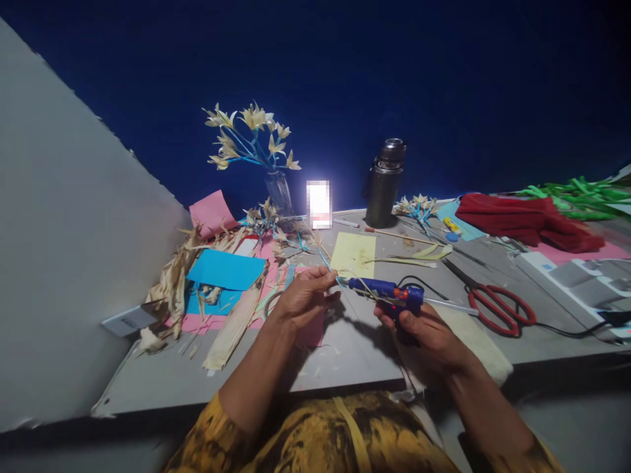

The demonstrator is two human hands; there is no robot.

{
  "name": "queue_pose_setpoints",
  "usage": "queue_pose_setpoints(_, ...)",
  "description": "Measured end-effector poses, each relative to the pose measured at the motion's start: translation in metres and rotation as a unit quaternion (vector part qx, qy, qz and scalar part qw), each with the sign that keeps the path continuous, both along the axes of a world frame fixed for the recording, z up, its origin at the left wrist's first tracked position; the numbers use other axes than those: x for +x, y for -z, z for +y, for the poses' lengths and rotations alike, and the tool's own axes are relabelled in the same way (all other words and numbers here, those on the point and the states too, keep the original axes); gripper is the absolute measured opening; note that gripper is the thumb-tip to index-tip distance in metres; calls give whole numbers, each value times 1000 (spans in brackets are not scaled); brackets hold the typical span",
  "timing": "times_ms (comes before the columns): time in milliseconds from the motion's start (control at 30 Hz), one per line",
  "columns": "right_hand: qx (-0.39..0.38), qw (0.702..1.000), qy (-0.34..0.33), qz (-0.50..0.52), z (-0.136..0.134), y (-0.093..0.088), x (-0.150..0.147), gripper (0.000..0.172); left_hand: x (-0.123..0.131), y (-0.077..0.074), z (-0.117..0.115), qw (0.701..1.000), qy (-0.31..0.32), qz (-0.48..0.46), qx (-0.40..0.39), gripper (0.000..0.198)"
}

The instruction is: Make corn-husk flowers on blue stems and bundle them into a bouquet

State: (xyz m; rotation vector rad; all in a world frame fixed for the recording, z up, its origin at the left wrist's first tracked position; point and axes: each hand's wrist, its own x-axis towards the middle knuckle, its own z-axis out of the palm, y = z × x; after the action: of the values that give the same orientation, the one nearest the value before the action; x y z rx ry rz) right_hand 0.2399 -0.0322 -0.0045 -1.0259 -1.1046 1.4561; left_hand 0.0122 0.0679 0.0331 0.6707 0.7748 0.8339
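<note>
My right hand (424,332) is wrapped round a blue hot glue gun (382,289), with a clear glue stick (448,305) reaching out of its back end. The gun's nozzle points left and lies right by the fingertips of my left hand (308,292). Those fingers pinch a thin blue flower stem (324,257) that slants up and away; whether the nozzle touches it I cannot tell. Strips of dried husk (367,289) cross close to the nozzle. Beyond the gun lies a yellow paper sheet (352,253).
A glass vase (279,192) of husk flowers (254,118) stands at the back, near a glowing lamp and a steel flask (387,184). Dried husks (172,279) and blue paper (227,268) lie left. Right are red-handled scissors (500,310), a red cloth (527,223) and a cord.
</note>
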Motion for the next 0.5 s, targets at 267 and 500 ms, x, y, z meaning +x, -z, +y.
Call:
queue_pose_setpoints(267, -13, 1000, -10, 6, 0, -3, 1, 43, 0, 0, 1, 1000, 1, -3, -6, 26)
queue_pose_setpoints(500, -19, 1000, -17, -5, 2, -11, 3, 46, 2, -2, 2, 1000, -1, -5, -11, 26)
